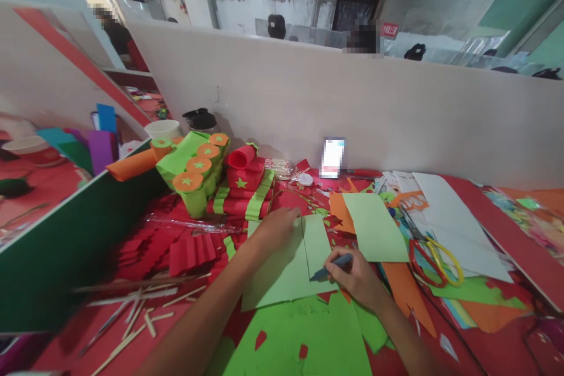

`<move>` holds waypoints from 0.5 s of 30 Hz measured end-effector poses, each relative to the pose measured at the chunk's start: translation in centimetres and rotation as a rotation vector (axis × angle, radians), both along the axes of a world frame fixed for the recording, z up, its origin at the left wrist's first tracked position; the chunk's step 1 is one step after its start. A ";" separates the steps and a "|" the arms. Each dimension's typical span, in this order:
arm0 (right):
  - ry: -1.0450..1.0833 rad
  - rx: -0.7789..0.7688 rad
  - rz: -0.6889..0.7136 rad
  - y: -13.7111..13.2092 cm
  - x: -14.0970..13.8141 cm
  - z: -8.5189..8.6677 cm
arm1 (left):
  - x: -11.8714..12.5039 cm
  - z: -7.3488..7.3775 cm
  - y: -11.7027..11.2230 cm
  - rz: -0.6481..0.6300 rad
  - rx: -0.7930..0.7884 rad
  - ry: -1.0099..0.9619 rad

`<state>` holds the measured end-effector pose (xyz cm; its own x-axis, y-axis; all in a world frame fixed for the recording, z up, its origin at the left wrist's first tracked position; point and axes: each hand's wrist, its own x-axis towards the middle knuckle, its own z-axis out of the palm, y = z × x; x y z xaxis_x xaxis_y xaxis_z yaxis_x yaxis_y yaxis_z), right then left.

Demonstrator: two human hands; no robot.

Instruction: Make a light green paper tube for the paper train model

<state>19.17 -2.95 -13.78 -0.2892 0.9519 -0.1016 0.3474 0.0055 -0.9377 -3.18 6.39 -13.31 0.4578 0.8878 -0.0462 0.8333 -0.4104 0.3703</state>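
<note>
My right hand (355, 277) is closed around a blue-grey marker pen (332, 266). The pen's tip rests on pale green paper (275, 279), at the lower end of a thin dark line running up toward my left hand (282, 228). Whether that line is drawn or the edge of an overlapping sheet, I cannot tell. My left hand lies on the upper part of this paper, fingers toward the line; the fingertips are partly hidden. Under the paper's near edge is a brighter green sheet (308, 335) with small red scraps on it.
Scissors (434, 258) with red and yellow handles lie to the right, near another pale green sheet (376, 226) and a white sheet (458, 223). Green-and-orange paper models (194, 170) and red paper rolls (244, 182) stand left. A lit phone (332, 157) leans on the partition (286, 100).
</note>
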 end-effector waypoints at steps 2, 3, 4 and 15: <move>0.004 -0.006 -0.025 0.0 0.0 0.0 | 0.0 -0.1 0.0 0.002 0.022 0.007; 0.004 -0.009 -0.019 0.0 0.0 0.0 | 0.0 -0.2 0.0 0.001 0.029 0.010; 0.003 -0.013 -0.001 0.0 0.1 0.1 | -0.1 -0.2 0.0 -0.002 0.035 0.012; 0.004 -0.052 0.058 -0.1 0.3 0.1 | -0.1 -0.3 0.1 -0.020 0.034 0.017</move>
